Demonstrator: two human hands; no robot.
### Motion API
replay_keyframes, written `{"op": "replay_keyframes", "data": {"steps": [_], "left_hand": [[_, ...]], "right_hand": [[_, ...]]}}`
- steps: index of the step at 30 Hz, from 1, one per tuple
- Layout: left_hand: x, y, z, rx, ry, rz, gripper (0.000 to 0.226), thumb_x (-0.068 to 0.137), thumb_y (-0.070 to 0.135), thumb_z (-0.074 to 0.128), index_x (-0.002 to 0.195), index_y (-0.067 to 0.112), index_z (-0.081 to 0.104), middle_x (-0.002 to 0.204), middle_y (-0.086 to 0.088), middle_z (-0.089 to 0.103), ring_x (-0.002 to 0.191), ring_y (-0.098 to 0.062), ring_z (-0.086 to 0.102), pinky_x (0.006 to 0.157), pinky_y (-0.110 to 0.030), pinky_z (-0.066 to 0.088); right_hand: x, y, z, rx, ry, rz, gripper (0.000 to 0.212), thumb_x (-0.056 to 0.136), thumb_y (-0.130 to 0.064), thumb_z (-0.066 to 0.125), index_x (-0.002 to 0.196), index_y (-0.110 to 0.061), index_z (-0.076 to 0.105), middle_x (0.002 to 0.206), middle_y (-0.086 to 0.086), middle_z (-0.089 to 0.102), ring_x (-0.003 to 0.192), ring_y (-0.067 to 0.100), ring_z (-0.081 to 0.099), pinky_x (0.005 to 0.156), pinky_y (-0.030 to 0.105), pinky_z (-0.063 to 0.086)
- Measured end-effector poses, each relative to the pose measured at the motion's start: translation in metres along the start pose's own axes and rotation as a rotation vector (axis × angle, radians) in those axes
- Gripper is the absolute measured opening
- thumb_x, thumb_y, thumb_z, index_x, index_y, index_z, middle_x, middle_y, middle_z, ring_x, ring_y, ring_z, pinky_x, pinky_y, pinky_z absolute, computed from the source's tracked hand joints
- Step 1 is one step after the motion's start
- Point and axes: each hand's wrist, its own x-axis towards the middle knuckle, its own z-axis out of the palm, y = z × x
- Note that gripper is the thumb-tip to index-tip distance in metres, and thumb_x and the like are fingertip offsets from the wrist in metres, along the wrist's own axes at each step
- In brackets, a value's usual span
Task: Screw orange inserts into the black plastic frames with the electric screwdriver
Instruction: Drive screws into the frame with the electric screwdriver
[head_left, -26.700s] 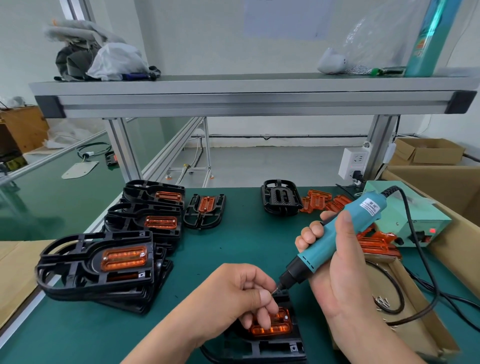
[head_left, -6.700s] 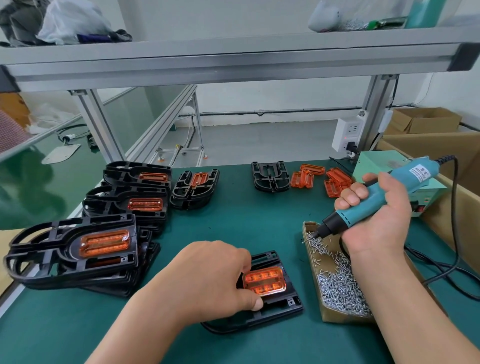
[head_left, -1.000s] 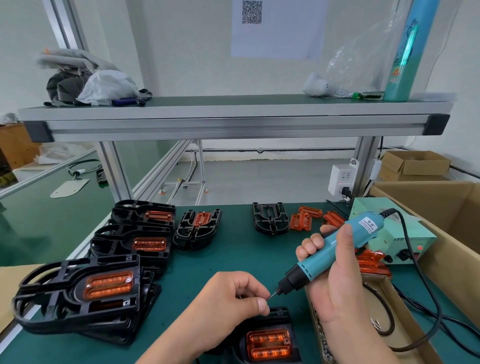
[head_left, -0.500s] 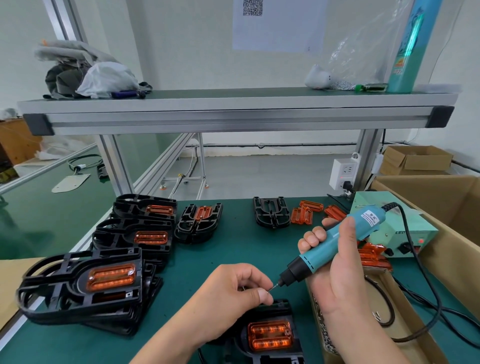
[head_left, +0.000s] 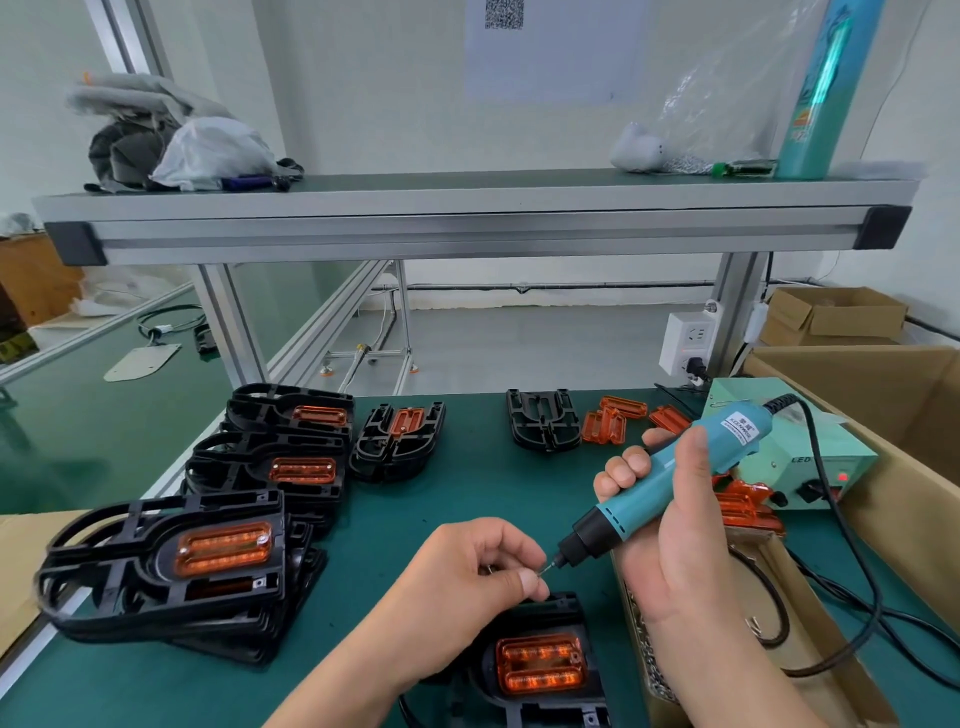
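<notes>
Teal screwdriver (head_left: 670, 483) in right hand (head_left: 680, 566)

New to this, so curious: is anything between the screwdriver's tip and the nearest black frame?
Only the left hand: its fingers pinch what looks like a screw at the bit of the electric screwdriver, just above the black frame. Nothing else visible.

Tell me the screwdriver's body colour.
The screwdriver is teal with a black nose, clearest in the head view.
</notes>
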Motion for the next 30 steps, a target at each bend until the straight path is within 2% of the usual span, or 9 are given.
{"op": "replay_keyframes", "data": {"steps": [4, 6, 8, 11, 14, 19, 22, 26, 30], "left_hand": [[0.0012, -0.0016, 0.0022, 0.021, 0.009, 0.000, 0.017, 0.089, 0.033, 0.070, 0.101, 0.045, 0.071, 0.097, 0.013, 0.080, 0.098, -0.011, 0.073, 0.100, -0.039, 0.054], [0.0007, -0.0015, 0.0017, 0.009, 0.001, 0.006, 0.017, 0.090, 0.034, 0.070, 0.102, 0.045, 0.070, 0.097, 0.013, 0.080, 0.092, -0.007, 0.073, 0.089, -0.031, 0.054], [0.0005, -0.0002, 0.0016, -0.005, -0.020, 0.005, 0.016, 0.092, 0.034, 0.069, 0.103, 0.046, 0.070, 0.099, 0.013, 0.081, 0.076, -0.001, 0.066, 0.071, -0.018, 0.047], [0.0005, 0.0016, -0.0007, -0.102, -0.044, -0.009, 0.013, 0.095, 0.034, 0.065, 0.104, 0.038, 0.073, 0.102, 0.004, 0.081, 0.063, -0.012, 0.045, 0.057, -0.021, 0.038], [-0.0006, 0.0023, -0.0044, -0.136, -0.052, -0.012, 0.015, 0.097, 0.036, 0.061, 0.102, 0.035, 0.075, 0.101, 0.000, 0.080, 0.064, -0.015, 0.041, 0.056, -0.025, 0.036], [-0.0024, 0.0020, -0.0057, 0.005, -0.069, -0.022, 0.017, 0.094, 0.046, 0.065, 0.096, 0.032, 0.075, 0.093, 0.006, 0.080, 0.063, -0.011, 0.046, 0.058, -0.021, 0.039], [-0.0037, 0.0024, -0.0020, 0.049, -0.045, -0.018, 0.012, 0.094, 0.039, 0.068, 0.092, 0.029, 0.074, 0.087, 0.007, 0.079, 0.059, -0.004, 0.047, 0.057, -0.016, 0.039], [-0.0046, 0.0040, 0.0002, 0.095, 0.002, 0.005, 0.010, 0.095, 0.035, 0.069, 0.088, 0.030, 0.074, 0.084, 0.009, 0.078, 0.065, -0.005, 0.053, 0.064, -0.018, 0.043], [-0.0064, 0.0062, 0.0028, 0.111, 0.025, 0.022, 0.010, 0.094, 0.033, 0.070, 0.086, 0.029, 0.075, 0.082, 0.010, 0.077, 0.059, -0.004, 0.049, 0.058, -0.016, 0.040]], "right_hand": [[0.0000, 0.0010, -0.0002, -0.003, 0.002, 0.005, 0.036, 0.103, -0.054, 0.059, 0.105, -0.017, 0.058, 0.078, 0.000, 0.050, 0.067, 0.013, 0.051, 0.066, 0.027, 0.054], [0.0005, 0.0006, -0.0011, 0.008, 0.006, 0.006, 0.037, 0.103, -0.054, 0.059, 0.105, -0.017, 0.058, 0.078, 0.000, 0.050, 0.067, 0.012, 0.051, 0.065, 0.027, 0.054], [0.0012, -0.0004, -0.0018, 0.021, 0.010, 0.004, 0.038, 0.101, -0.056, 0.060, 0.104, -0.018, 0.059, 0.078, 0.000, 0.051, 0.066, 0.012, 0.051, 0.065, 0.026, 0.054], [0.0021, -0.0007, -0.0030, 0.039, 0.024, 0.005, 0.039, 0.100, -0.056, 0.062, 0.103, -0.017, 0.059, 0.077, -0.001, 0.050, 0.066, 0.012, 0.050, 0.064, 0.026, 0.053], [0.0031, -0.0008, -0.0049, 0.056, 0.038, 0.002, 0.039, 0.100, -0.056, 0.063, 0.102, -0.017, 0.059, 0.078, -0.001, 0.049, 0.066, 0.012, 0.049, 0.065, 0.026, 0.053], [0.0039, -0.0003, -0.0047, 0.059, 0.041, -0.003, 0.039, 0.098, -0.055, 0.065, 0.101, -0.017, 0.059, 0.078, -0.001, 0.049, 0.067, 0.013, 0.049, 0.066, 0.026, 0.052], [0.0031, 0.0008, -0.0051, 0.054, 0.035, 0.001, 0.038, 0.099, -0.055, 0.065, 0.101, -0.017, 0.059, 0.077, -0.001, 0.049, 0.066, 0.012, 0.049, 0.064, 0.026, 0.053], [0.0029, 0.0008, -0.0030, 0.028, 0.017, -0.001, 0.035, 0.102, -0.052, 0.063, 0.101, -0.018, 0.059, 0.077, -0.001, 0.049, 0.065, 0.012, 0.049, 0.063, 0.026, 0.052], [0.0008, -0.0014, 0.0030, 0.005, 0.000, -0.020, 0.032, 0.102, -0.050, 0.063, 0.100, -0.018, 0.058, 0.076, -0.002, 0.049, 0.065, 0.012, 0.049, 0.063, 0.025, 0.052]]}}
